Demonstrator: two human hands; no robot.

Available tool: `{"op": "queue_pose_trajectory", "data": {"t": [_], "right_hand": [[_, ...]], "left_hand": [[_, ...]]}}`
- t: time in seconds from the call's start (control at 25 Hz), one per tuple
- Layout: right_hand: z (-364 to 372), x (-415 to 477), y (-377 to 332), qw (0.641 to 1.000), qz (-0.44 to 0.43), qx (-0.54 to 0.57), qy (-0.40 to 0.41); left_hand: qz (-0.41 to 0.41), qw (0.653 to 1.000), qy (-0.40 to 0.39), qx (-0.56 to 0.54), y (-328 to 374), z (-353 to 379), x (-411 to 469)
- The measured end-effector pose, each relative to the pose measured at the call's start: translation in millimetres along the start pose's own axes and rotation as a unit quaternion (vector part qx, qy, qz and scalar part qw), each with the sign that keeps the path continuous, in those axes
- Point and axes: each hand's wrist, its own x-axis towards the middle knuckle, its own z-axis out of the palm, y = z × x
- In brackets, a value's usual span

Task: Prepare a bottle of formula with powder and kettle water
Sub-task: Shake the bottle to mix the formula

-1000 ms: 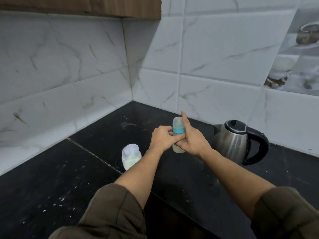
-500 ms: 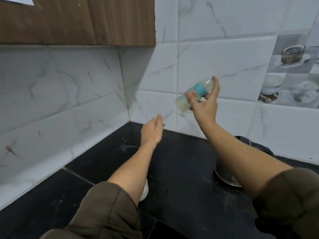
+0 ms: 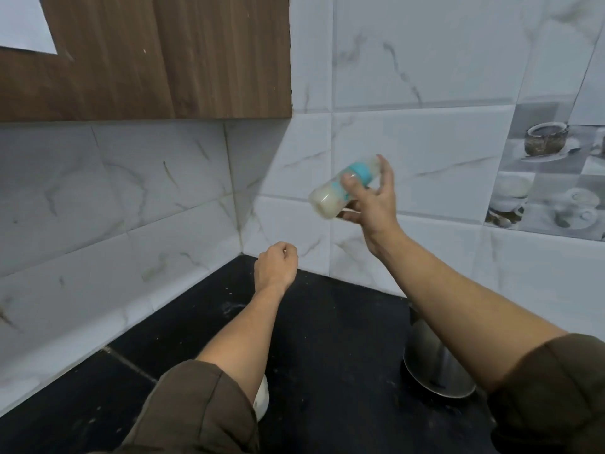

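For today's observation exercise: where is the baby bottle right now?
In the head view, right of centre, the right hand holds the baby bottle tilted in the air before the tiled wall.

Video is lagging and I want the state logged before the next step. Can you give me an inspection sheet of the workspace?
Surface: black counter, dusted with white specks.
Job's things: bottle with teal collar and milky contents, held tilted in the air with its base toward the lower left; kettle on the counter, mostly hidden; white container on the counter, mostly hidden.
Clutter: nothing seen.
Grippers: right hand grips the bottle; left hand is curled and holds nothing.
Cables: nothing seen.
Surroundings: marble-look wall tiles meeting in a corner; wooden cabinet above.
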Motion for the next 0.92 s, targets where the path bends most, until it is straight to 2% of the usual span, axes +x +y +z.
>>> {"op": "queue_pose_trajectory", "data": {"t": [0.08,0.12,0.16,0.24,0.32,0.36,0.44,0.48,0.56,0.6,0.64,0.72,0.8,0.84,0.88,0.92], "right_hand": [[-6.4,18.1,-10.9,0.983,0.001,0.139,0.121],[-8.5,25.4,-15.1,0.974,0.004,0.182,0.138],[-8.2,28.7,-18.7,0.976,0.012,0.182,0.114],[-3.6,28.6,-22.6,0.996,0.033,0.079,-0.018],[0.5,25.7,-21.9,0.986,0.036,-0.051,-0.157],[0.3,27.4,-22.6,0.98,0.031,-0.076,-0.183],[0.3,34.0,-27.4,0.991,0.013,-0.015,-0.135],[-0.6,39.5,-30.9,0.996,0.007,0.048,-0.073],[-2.1,51.0,-37.1,0.982,0.002,0.183,0.054],[-3.0,56.1,-38.5,0.972,0.002,0.22,0.087],[-3.1,57.6,-40.0,0.973,0.007,0.218,0.081],[-1.9,51.9,-39.6,0.993,0.018,0.108,-0.039],[-2.2,41.3,-35.0,0.977,0.023,-0.044,-0.206],[-4.1,39.0,-32.5,0.963,0.02,-0.09,-0.252],[-5.4,38.5,-31.2,0.961,0.014,-0.101,-0.255],[-6.1,39.2,-31.4,0.971,0.002,-0.082,-0.223]], "left_hand": [[-0.004,1.0,0.012,0.0,1.2,-2.2,6.9],[-0.004,1.0,0.018,-0.001,2.2,-1.6,10.7],[-0.006,1.0,0.021,0.0,4.5,-1.1,13.3],[-0.002,1.0,0.023,0.006,9.6,3.4,17.6],[0.006,1.0,0.023,0.01,15.2,8.6,20.3],[0.011,1.0,0.024,0.015,18.4,9.7,21.6],[0.021,0.999,0.027,0.024,21.3,10.2,24.9],[0.023,0.999,0.03,0.029,22.5,10.2,26.1],[0.02,0.998,0.037,0.037,23.7,10.3,27.4],[0.018,0.998,0.041,0.039,24.5,10.6,28.3],[0.018,0.998,0.043,0.039,25.5,11.0,29.7],[0.025,0.998,0.042,0.046,28.3,13.8,32.7],[0.031,0.997,0.043,0.057,33.6,16.2,33.6],[0.032,0.997,0.044,0.062,35.8,16.3,33.8],[0.033,0.996,0.046,0.064,36.4,16.3,34.3],[0.034,0.996,0.047,0.063,36.0,16.6,35.0]]}}
